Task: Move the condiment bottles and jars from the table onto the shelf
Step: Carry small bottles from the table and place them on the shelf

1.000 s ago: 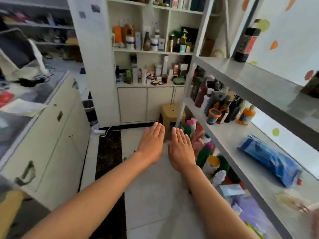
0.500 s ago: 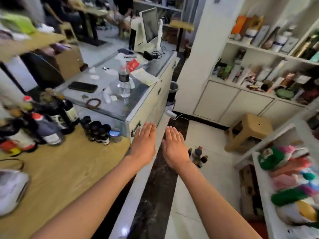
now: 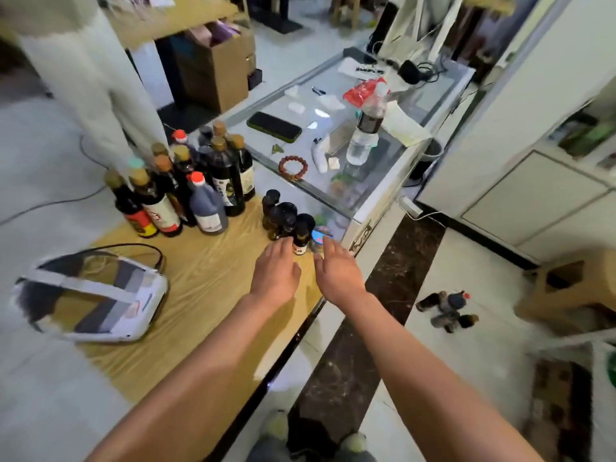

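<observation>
Several tall dark sauce bottles (image 3: 186, 185) stand clustered at the far left of the wooden table (image 3: 200, 295). Nearer the table's right edge are three small dark jars with black caps (image 3: 286, 218) and a low jar with a blue lid (image 3: 321, 235). My left hand (image 3: 275, 273) stretches out flat, palm down, its fingertips just short of the small jars. My right hand (image 3: 336, 271) is beside it, fingers straight, fingertips near the blue-lidded jar. Neither hand holds anything. The shelf is out of view apart from a blurred corner at the right.
A glass counter (image 3: 383, 155) adjoins the table, carrying a water bottle (image 3: 365, 128), a phone (image 3: 274, 126) and a bead bracelet (image 3: 293, 168). A white-framed bag (image 3: 96, 295) lies on the table's left. Small bottles (image 3: 446, 310) sit on the floor by a wooden stool (image 3: 573, 291).
My view has swung from the shelf down to the table. Both flat hands have moved forward over the table toward the small jars.
</observation>
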The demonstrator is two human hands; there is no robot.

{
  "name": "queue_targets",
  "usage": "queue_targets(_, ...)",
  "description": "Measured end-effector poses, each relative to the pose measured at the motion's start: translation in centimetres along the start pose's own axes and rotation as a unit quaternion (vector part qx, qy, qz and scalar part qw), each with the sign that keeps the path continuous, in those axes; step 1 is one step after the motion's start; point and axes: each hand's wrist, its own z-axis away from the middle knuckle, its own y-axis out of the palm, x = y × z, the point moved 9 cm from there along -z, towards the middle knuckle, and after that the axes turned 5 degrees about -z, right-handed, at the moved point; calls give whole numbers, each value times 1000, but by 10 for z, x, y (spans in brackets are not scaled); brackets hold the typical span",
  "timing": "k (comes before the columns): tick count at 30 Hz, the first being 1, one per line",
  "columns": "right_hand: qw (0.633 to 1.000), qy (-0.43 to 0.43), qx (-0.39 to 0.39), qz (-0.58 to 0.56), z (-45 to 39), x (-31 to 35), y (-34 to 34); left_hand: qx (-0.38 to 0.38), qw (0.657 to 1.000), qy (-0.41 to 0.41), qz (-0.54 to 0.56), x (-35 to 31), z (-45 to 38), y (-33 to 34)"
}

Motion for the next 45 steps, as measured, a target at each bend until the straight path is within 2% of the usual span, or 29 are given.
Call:
queue_targets(5, 999, 19, 34, -5, -32, -8, 18, 2, 998, -55, 37, 27, -27, 8)
queue_targets(10, 995, 53, 39, -80, -75, -25, 26, 16, 995, -83, 57, 41, -59, 19)
queue_targets(15, 990, 19, 85, -111, -111, -23, 43, 38, 995, -83, 43, 45, -105, 36)
queue_targets(17, 989, -9, 108, -104, -127, -22, 49, 61, 995, -79, 16, 41, -125, 48)
queue_targets(22, 987, -20, 137, -81, -165, -28, 66, 130, 975, -61, -169, 32, -155, 75)
queue_targets(25, 987, -28, 145, -60, -175, -35, 77, 122, 972, -78, -186, 37, -161, 81)
queue_targets(31, 983, -51, 166, -55, -183, -38, 88, 120, 978, -98, -138, 51, -159, 85)
queue_targets(35, 976, -18, 176, -127, -180, -47, 88, 120, 980, -106, -116, 61, -150, 80)
queue_targets(37, 967, 15, 169, -189, -175, -54, 85, 105, 986, -118, -54, 67, -142, 76)
queue_targets(40, 939, 56, 155, -303, -160, -58, 77, 77, 985, -125, 95, 72, -130, 65)
queue_targets(45, 891, 86, 145, -422, -132, -52, 63, 23, 952, -158, 262, 72, -106, 33)
